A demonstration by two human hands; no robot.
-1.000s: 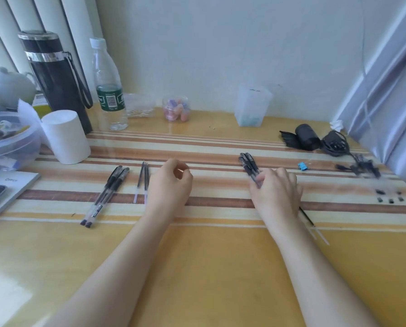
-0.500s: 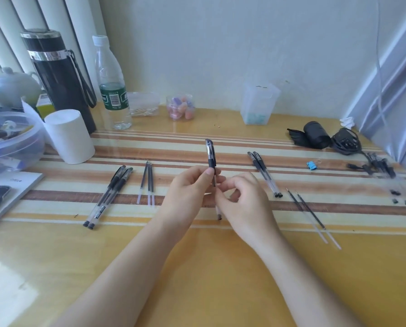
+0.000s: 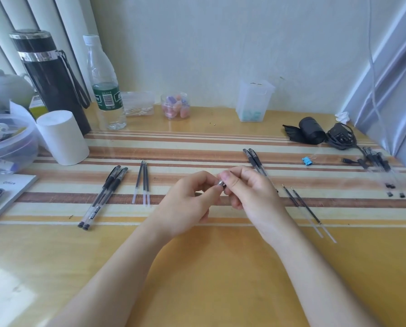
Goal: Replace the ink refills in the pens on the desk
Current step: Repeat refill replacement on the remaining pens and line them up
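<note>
black flask (image 3: 48,74) stood back left beside a water bottle (image 3: 105,90), white roll (image 3: 61,138) in front (upright), blue binder clip (image 3: 307,160) near a black cable bundle (image 3: 340,136) off right.

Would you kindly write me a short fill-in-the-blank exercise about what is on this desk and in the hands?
1. The left hand and the right hand together pinch one ___ above the desk.
2. The binder clip lying on the desk is ___ in colour.
3. Beside the black flask stands a clear plastic water ___.
4. Right of the right hand lie ___ loose refills side by side.
Missing words: pen; blue; bottle; two.
</note>
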